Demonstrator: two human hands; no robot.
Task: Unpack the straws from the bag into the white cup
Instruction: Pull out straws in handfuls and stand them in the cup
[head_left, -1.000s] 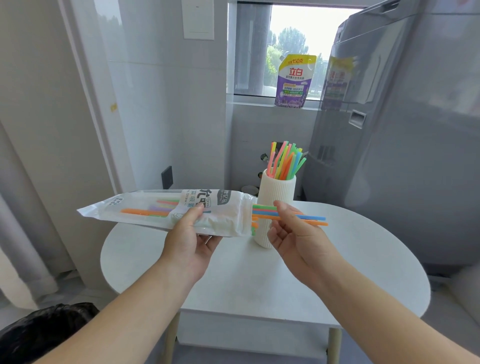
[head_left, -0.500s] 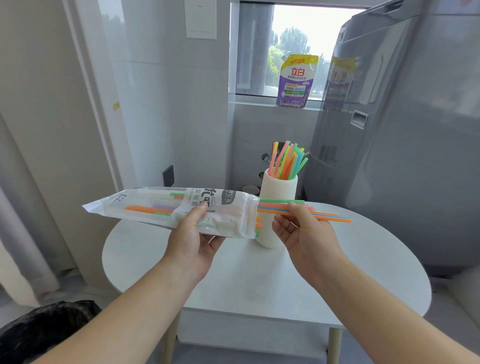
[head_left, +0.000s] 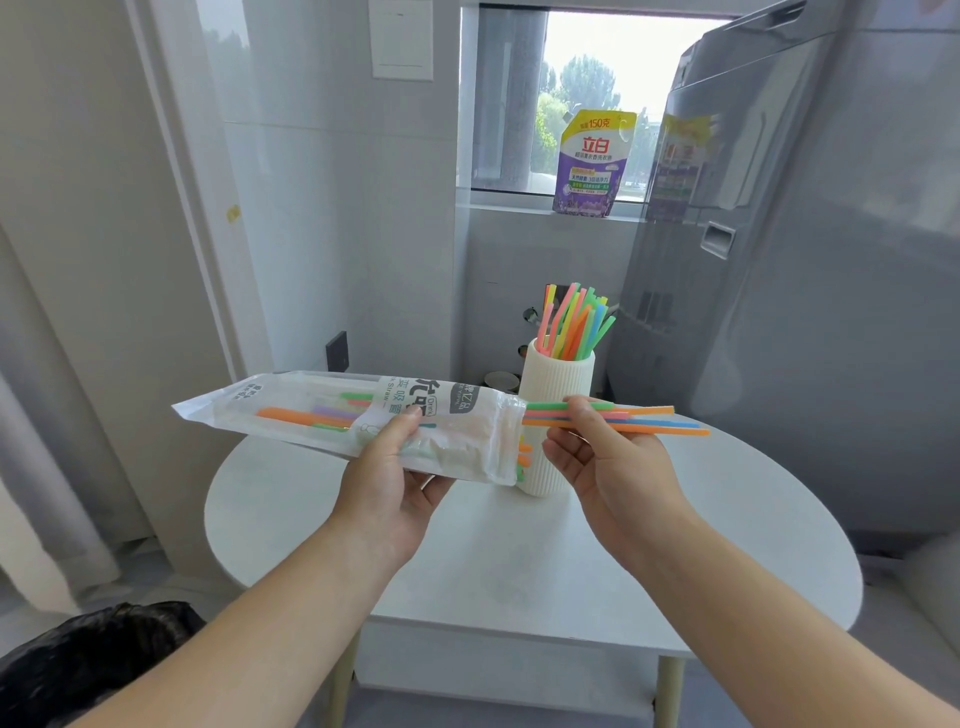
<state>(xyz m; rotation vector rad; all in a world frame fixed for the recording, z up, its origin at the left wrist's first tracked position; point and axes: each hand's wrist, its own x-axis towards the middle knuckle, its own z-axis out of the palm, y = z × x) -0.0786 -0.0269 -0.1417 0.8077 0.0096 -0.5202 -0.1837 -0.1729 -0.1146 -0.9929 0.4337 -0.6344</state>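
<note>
Orange, green and blue straws (head_left: 652, 411) sat pinched between thumb and fingers of the right hand (head_left: 618, 467), drawn farther out of the bag (head_left: 311, 410) than a second before. The left hand (head_left: 395, 483) gripped that bag, level before the part-filled white cup (head_left: 556, 384). This bunch looked nearly free.

One wide-angle view only, worn at head height: it faces forward and down, near above the round white bench (head_left: 519, 561), toward the bright window (head_left: 587, 78) beyond it.
</note>
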